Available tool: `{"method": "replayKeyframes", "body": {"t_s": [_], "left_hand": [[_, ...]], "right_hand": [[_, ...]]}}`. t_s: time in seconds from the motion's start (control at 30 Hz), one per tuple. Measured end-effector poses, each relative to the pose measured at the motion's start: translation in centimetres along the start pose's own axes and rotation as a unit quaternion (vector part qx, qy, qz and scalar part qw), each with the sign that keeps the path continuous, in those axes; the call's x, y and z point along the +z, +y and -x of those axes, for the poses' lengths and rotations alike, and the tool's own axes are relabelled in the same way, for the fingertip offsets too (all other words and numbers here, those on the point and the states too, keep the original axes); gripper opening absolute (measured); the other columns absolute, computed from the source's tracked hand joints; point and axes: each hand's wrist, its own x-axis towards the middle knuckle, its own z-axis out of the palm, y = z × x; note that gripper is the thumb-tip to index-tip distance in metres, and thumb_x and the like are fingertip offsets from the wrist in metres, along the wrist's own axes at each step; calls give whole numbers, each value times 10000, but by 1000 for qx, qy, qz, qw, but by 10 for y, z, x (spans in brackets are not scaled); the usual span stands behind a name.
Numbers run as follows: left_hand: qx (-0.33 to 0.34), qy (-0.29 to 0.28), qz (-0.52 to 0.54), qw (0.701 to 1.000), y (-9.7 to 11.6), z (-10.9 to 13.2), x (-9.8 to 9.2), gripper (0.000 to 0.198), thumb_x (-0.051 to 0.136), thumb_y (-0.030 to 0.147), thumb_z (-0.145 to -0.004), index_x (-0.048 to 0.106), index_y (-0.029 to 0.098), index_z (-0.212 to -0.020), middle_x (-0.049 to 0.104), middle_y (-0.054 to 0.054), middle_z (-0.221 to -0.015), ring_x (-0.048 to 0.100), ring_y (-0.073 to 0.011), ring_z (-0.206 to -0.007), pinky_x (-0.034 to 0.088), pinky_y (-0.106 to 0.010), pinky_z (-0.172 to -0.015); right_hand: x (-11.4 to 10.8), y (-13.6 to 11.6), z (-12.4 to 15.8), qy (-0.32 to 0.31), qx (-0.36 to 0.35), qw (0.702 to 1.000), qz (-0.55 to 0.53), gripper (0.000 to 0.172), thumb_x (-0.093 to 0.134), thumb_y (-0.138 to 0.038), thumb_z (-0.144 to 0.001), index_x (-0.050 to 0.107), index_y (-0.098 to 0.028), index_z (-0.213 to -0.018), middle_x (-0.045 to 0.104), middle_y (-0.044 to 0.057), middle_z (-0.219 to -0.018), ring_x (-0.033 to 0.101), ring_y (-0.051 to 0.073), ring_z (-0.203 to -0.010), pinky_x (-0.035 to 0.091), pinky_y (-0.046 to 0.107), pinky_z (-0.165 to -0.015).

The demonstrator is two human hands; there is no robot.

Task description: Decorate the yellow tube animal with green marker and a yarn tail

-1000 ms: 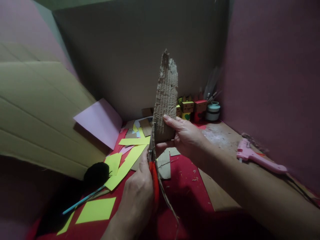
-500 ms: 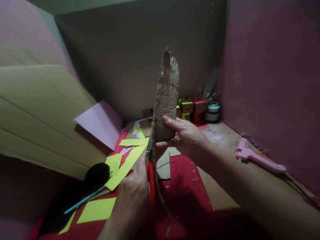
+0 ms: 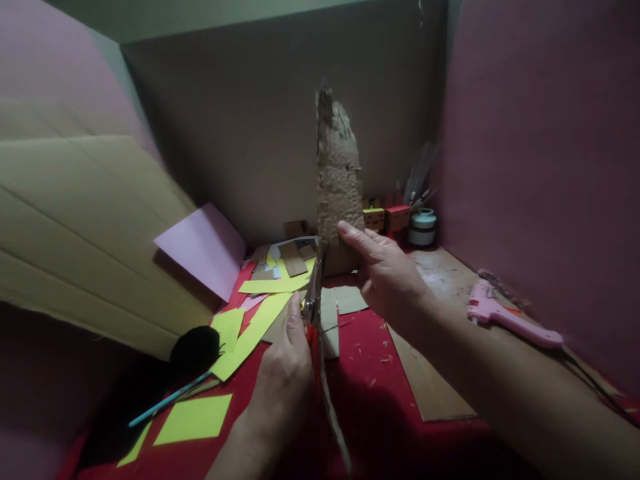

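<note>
My left hand (image 3: 285,363) is closed round the red-handled scissors (image 3: 312,337), whose blades point up along the left edge of a cardboard piece (image 3: 340,173). My right hand (image 3: 393,267) pinches that piece near its lower end, thumb on the near face. The cardboard is upright, brown and ridged, with a ragged top. From the scissors a thin cardboard strip (image 3: 333,413) hangs down toward me. Below, small cardboard offcuts (image 3: 350,300) lie on the red surface (image 3: 370,413). How far the blades are parted cannot be made out.
A pink glue gun (image 3: 515,317) lies at right near a flat cardboard sheet (image 3: 425,380). Yellow paper pieces (image 3: 193,420), a blue stick (image 3: 167,400) and a black ball (image 3: 195,350) are at left. Small box figures (image 3: 397,217) and a lidded jar (image 3: 423,227) stand behind.
Both hands, the scissors and the cardboard have shifted slightly right in view. The cardboard has turned a little, and the loose strip hangs lower and further right.
</note>
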Motion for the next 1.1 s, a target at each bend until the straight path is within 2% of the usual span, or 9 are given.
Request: {"method": "replayKeyframes", "body": {"t_s": [0.17, 0.27, 0.37, 0.53, 0.7, 0.8, 0.87, 1.0, 1.1], "left_hand": [[-11, -18, 26, 999, 5, 15, 16, 715, 302, 4, -929, -23, 76, -1561, 471, -323, -1435, 670, -314, -1128, 623, -384, -827], [-13, -31, 46, 998, 7, 18, 14, 690, 309, 43, -936, -5, 29, -1550, 492, -355, -1393, 668, -348, -1122, 616, -438, -834], [20, -35, 22, 999, 7, 17, 8, 698, 332, 25, -913, 10, -24, -1530, 513, -386, -1346, 683, -353, -1090, 617, -430, -826], [57, -7, -13, 998, 8, 16, 4, 533, 313, -6, -893, 271, -106, -1415, 582, -403, -1233, 737, -317, -947, 637, -334, -676], [86, -19, -30, 996, 5, 16, 0, 381, 343, 18, -899, 483, 6, -1253, 661, -314, -1145, 750, -259, -836, 619, -278, -598], [90, -20, -37, 995, 4, 17, -4, 373, 349, 29, -909, 479, 23, -1259, 683, -282, -1094, 748, -244, -797, 613, -269, -580], [82, -39, -22, 996, 5, 18, -6, 419, 343, 32, -905, 439, 2, -1311, 679, -289, -1092, 747, -271, -836, 622, -300, -605], [-17, -76, 66, 995, 12, 21, -9, 562, 330, 73, -920, 248, -7, -1471, 597, -308, -1272, 703, -308, -1041, 621, -381, -789], [-71, -74, 96, 990, 16, 22, -10, 612, 354, 125, -933, 197, 47, -1520, 617, -259, -1278, 695, -308, -1062, 617, -375, -803]], "right_hand": [[-16, 26, 1, 17, 18, 1000, 9, 189, 719, -356, -782, 672, -191, -861, 749, 38, -845, 717, 216, -808, 633, 380, -660], [-17, 33, 2, 13, 18, 1000, 8, 210, 714, -372, -793, 680, -194, -900, 752, 39, -879, 712, 206, -809, 629, 351, -637], [-16, 35, 4, 17, 25, 999, 11, 208, 709, -368, -798, 681, -187, -896, 750, 43, -864, 710, 200, -786, 623, 331, -611], [-14, 35, 8, 24, 32, 999, 13, 210, 711, -362, -790, 678, -179, -887, 748, 49, -862, 709, 199, -774, 620, 321, -602], [-15, 37, 8, 25, 35, 999, 8, 205, 702, -349, -801, 674, -170, -897, 751, 62, -891, 703, 194, -787, 617, 302, -593], [-16, 39, 8, 24, 32, 999, 5, 210, 708, -352, -798, 672, -166, -890, 741, 61, -887, 696, 191, -784, 616, 297, -589], [-16, 41, 8, 22, 28, 999, 4, 222, 723, -365, -784, 670, -169, -876, 736, 51, -863, 693, 189, -766, 619, 305, -591], [-15, 49, 11, -5, 26, 1000, 5, 270, 749, -407, -759, 680, -175, -879, 736, 38, -824, 694, 186, -728, 620, 324, -597], [-14, 55, 14, -16, 22, 1000, -4, 277, 747, -411, -766, 695, -182, -912, 740, 30, -812, 694, 183, -715, 613, 319, -586]]}}
